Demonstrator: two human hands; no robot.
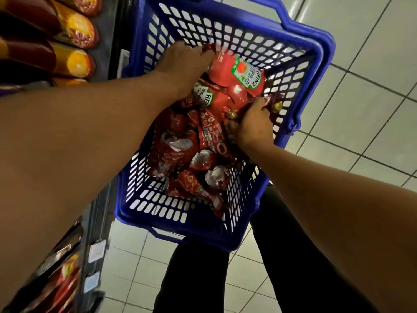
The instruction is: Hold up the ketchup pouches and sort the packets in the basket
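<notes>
Both hands (252, 123) on ketchup pouches (239, 73) in basket (300, 35)

A blue plastic basket (300, 39) with slotted walls holds a heap of red sauce pouches (180, 152), two Heinz ketchup pouches (239, 73) on top at its far end. Beneath it lies a pale tiled floor (372, 105). Left, store shelves (67, 274) carry packaged goods.
</notes>
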